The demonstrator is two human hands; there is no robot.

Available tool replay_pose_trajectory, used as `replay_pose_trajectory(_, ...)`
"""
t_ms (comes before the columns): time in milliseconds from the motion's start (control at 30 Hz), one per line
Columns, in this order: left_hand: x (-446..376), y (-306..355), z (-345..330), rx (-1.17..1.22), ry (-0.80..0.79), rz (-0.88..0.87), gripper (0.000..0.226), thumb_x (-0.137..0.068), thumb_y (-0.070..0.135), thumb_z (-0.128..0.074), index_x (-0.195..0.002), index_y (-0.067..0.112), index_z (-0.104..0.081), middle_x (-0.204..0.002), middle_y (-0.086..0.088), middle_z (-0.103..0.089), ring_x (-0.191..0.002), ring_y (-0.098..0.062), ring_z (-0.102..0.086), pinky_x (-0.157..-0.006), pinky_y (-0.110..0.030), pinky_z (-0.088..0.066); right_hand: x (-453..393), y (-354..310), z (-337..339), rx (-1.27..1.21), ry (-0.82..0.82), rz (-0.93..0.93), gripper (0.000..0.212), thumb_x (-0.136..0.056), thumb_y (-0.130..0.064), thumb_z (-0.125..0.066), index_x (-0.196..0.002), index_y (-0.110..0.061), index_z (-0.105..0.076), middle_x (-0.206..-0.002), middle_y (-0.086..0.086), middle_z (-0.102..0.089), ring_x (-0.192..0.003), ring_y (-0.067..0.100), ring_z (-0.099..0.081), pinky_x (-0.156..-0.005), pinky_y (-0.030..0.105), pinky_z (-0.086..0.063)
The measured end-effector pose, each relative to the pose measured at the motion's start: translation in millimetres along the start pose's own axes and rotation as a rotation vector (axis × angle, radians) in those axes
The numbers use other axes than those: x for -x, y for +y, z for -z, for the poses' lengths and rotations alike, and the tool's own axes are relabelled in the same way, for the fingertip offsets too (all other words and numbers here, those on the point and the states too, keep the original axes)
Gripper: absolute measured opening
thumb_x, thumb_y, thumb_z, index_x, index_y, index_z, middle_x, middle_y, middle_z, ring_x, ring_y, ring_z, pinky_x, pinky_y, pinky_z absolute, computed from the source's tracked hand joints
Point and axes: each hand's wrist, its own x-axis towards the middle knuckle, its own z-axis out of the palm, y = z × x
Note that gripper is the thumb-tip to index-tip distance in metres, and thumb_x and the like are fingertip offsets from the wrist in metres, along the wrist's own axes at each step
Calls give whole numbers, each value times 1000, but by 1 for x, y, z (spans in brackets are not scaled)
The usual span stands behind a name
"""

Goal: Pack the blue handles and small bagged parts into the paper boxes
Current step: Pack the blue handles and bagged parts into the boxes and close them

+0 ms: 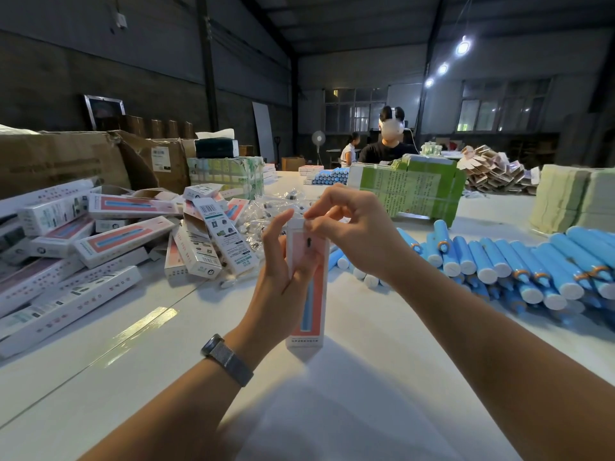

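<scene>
Hands, two: left (283, 261) grips one box (307, 287), right (352, 227) pinches it.

white table (349, 387) | paper boxes (119, 241) left | blue handles (519, 264) right | possibly bagged parts (266, 211)

Upright pink-and-white paper box (307, 281), blue handles (519, 264) heaped right, bagged parts (266, 211) behind

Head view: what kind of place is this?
Likely a warehouse packing floor: a long white table with heaped blue handles, a pile of paper boxes, bundled flat cartons, and another worker opposite.
</scene>
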Motion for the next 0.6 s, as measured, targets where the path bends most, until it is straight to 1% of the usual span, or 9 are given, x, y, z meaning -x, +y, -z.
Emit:
replay_pose_trajectory(133,-1,0,1,2,-12,21,61,-104,17,-43,-130,64,-13,-107,37,-52,-99,-6,-65,-75,-16,-54,-2,-1,1,14,18,-5,25,-84,-13,-72,-73,-34,-65,-72,-17,-63,-63,2,-57,-61,21,-50)
replay_pose_trajectory(200,0,0,1,6,-20,29,61,-105,19,-42,-131,65,-11,-107,36,-53,-100,-7,-65,-77,-16,-54,-2,-2,4,17,-1,-4,26,-84,-13,-73,-72,-35,-66,-70,-21,-64,-64,5,-61,-64,29,-56)
replay_pose_trajectory(267,0,-1,1,13,-17,27,60,-105,19,-41,-129,66,-12,-105,34,-54,-98,-8,-65,-77,-18,-55,-3,-2,6,-10,-35,-9,26,-83,-12,-73,-72,-35,-67,-75,-16,-66,-70,12,-66,-72,42,-59)
replay_pose_trajectory(300,1,-1,2,22,-12,26,59,-105,19,-41,-127,66,-14,-104,30,-55,-96,-9,-65,-76,-19,-56,-3,-2,7,-29,-51,-16,25,-84,-12,-73,-73,-34,-68,-78,-12,-65,-74,16,-67,-75,47,-59)
replay_pose_trajectory(367,2,-2,2,47,2,33,55,-104,19,-42,-123,65,-18,-102,18,-56,-91,-12,-65,-72,-21,-56,-3,0,8,-54,-74,-27,23,-86,-12,-71,-75,-32,-69,-82,-6,-63,-82,22,-67,-77,53,-57)
replay_pose_trajectory(433,1,-2,2,71,12,51,50,-102,23,-43,-118,65,-22,-101,7,-56,-89,-14,-66,-69,-21,-56,-3,2,8,-59,-95,-30,21,-89,-12,-67,-79,-30,-70,-86,-6,-62,-88,23,-66,-79,54,-56)
replay_pose_trajectory(467,1,-1,2,83,17,60,47,-102,25,-44,-116,65,-23,-101,7,-56,-88,-14,-67,-68,-21,-56,-2,3,9,-54,-103,-24,19,-89,-13,-67,-81,-30,-71,-88,-6,-62,-89,21,-65,-82,53,-56)
replay_pose_trajectory(533,0,0,2,93,21,66,43,-102,26,-45,-115,62,-24,-98,17,-57,-87,-14,-67,-67,-21,-56,-1,5,9,-35,-110,-3,15,-86,-13,-69,-85,-28,-71,-92,-4,-63,-89,15,-65,-87,48,-55)
replay_pose_trajectory(600,-1,-1,1,87,15,62,37,-102,24,-44,-118,49,-24,-95,23,-56,-87,-15,-67,-66,-22,-56,-1,7,8,-31,-115,2,14,-85,-11,-72,-89,-24,-72,-94,-3,-63,-91,17,-64,-89,46,-54)
